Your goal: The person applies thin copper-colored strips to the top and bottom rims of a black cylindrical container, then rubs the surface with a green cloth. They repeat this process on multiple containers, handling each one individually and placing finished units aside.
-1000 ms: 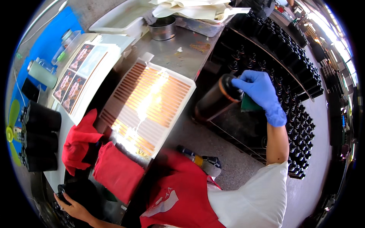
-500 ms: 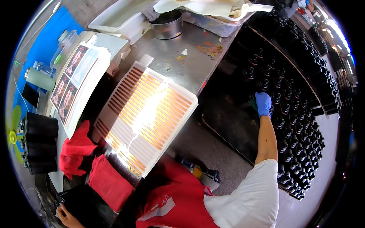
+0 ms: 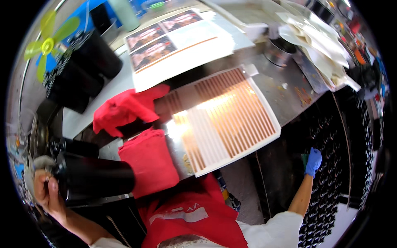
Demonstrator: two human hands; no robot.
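Note:
At the lower left, my bare left hand (image 3: 50,193) is closed around the fitting at one end of a glossy black cylinder (image 3: 97,175). The cylinder lies nearly sideways, its far end next to a folded red cloth (image 3: 151,163). Out to the right, my right hand (image 3: 313,162) wears a blue glove and has its fingers curled in. It is over several rows of dark capped pieces (image 3: 326,186). A bit of green (image 3: 304,158) shows beside the glove; what the fingers hold, if anything, is hidden.
A white sheet with copper-coloured stripes (image 3: 235,120) lies on the metal bench. Behind it are a printed picture sheet (image 3: 182,45), a crumpled red cloth (image 3: 126,109) and a metal pot (image 3: 279,53). More black cylinders (image 3: 93,53) stand near a yellow-green fan (image 3: 47,46).
My view has swung to the left. The left hand and its black cylinder have risen further into sight. My gloved hand is still over the dark rows, fingers curled.

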